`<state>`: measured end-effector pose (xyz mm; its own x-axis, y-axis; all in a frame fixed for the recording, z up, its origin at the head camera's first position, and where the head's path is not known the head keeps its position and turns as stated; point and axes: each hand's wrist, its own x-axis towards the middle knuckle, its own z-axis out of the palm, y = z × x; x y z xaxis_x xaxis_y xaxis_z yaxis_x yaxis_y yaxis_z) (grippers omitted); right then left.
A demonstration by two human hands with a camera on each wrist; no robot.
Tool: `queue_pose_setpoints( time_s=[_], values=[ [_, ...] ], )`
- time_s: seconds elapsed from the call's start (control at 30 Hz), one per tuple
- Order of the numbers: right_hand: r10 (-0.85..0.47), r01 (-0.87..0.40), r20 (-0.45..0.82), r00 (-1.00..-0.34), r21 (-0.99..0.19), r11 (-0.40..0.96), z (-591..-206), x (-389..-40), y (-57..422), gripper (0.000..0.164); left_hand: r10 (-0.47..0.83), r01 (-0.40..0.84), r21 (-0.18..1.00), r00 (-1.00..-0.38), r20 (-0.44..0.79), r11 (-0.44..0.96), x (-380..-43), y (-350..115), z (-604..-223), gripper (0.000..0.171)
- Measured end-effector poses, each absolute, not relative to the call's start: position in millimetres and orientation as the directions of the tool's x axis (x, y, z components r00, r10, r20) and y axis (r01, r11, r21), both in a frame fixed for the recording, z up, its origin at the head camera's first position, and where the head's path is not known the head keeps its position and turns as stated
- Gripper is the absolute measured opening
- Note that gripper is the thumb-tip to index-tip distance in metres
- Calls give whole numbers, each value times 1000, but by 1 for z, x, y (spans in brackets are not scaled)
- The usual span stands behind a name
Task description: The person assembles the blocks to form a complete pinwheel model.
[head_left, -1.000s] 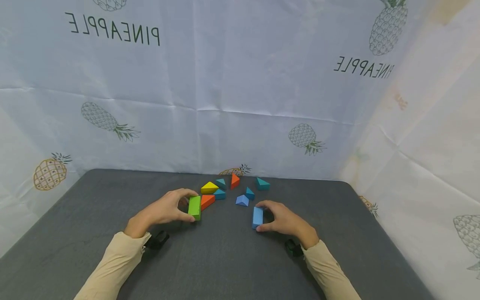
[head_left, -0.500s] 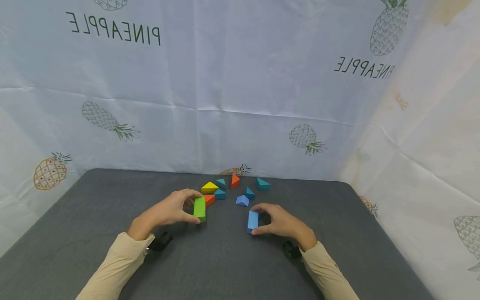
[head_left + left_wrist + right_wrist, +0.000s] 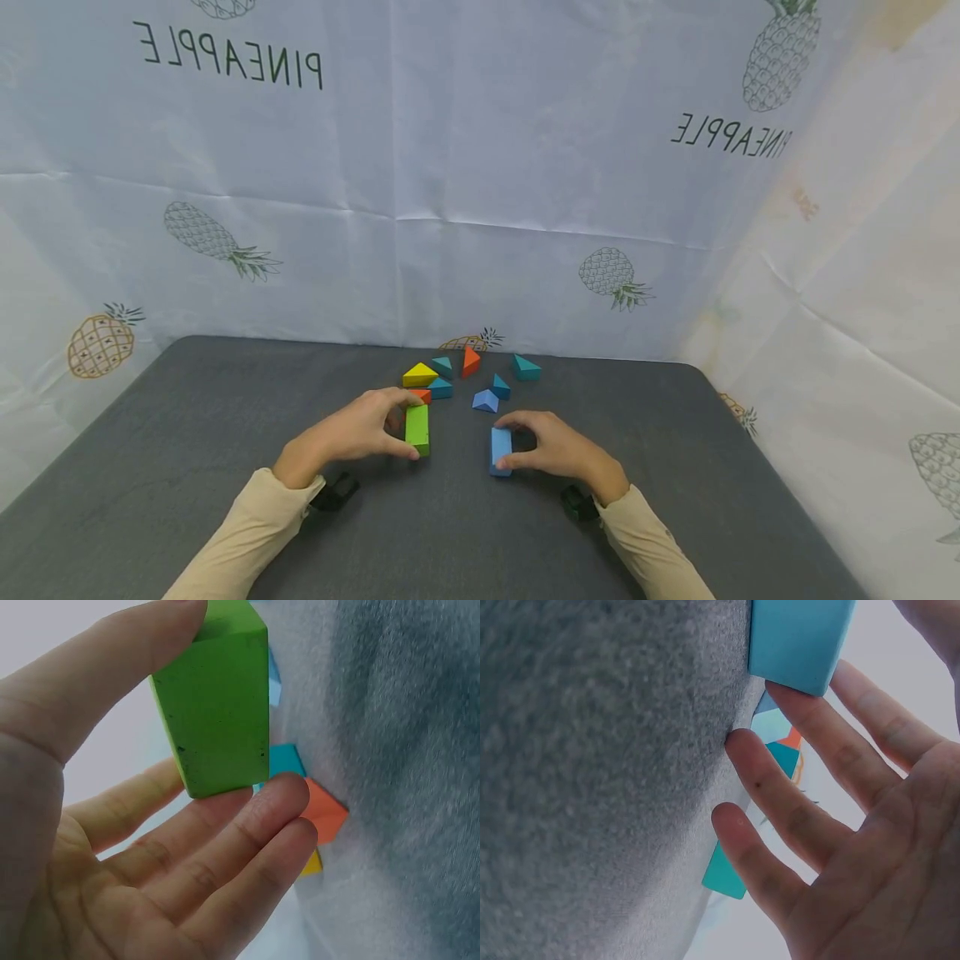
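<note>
The left hand (image 3: 352, 433) pinched the green block (image 3: 417, 431); the right hand (image 3: 558, 447) pinched the blue block (image 3: 501, 452). The blocks stood apart, long sides pointing roughly toward the table's (image 3: 420, 542) far edge. An orange wedge (image 3: 423, 397) and a lilac wedge (image 3: 486, 402) lay just beyond, more wedges (image 3: 440, 390) nearer that edge. The step appeared to be positioning both blocks; the next move likely called for steady, matched alignment.
</note>
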<state>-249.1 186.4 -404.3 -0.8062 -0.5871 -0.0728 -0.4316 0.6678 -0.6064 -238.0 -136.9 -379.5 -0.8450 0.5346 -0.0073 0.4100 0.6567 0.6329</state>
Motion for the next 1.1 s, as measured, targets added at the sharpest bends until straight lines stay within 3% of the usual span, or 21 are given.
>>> queue_pose_setpoints(
  time_s=[0.37,0.83,1.1],
  values=[
    [-610,-444,-57,-791,-633,635,-406,-251,191,48,556,422,599,-830,-47,681,-235,-125,-388,73],
    [-605,-431,-77,-793,-630,646,-403,-247,186,45,550,375,620,-828,-110,689,-234,-128,-392,72],
    [-621,-450,-84,-779,-615,648,-405,-246,183,44,561,395,629,-824,-81,670,-236,-130,-393,67]
  ],
)
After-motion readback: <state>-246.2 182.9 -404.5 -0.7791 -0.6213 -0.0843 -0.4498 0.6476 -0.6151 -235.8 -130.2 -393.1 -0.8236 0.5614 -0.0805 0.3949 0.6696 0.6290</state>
